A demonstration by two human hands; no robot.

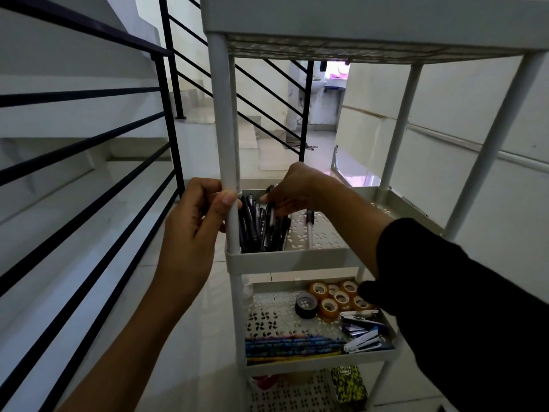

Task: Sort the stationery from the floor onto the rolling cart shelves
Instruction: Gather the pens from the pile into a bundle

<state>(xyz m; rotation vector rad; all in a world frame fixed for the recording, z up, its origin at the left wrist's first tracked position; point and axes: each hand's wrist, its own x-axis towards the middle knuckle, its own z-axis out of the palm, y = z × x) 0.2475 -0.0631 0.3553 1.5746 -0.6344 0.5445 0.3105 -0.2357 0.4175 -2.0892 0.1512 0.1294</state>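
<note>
- Left hand [193,221]: gripping the cart post [228,150], thumb curling over its front.
- Right hand [292,190]: pinching one black pen [270,214] above the pens [255,230] that are standing bunched in the middle shelf [297,258]'s left corner.
- Single white pen [310,230]: lying apart on that shelf.
- Lower shelf [323,359]: holding tape rolls [334,297], staplers [361,330] and patterned pencils [292,346].

black pens [261,226] upright, white cart [285,258] middle shelf
</note>
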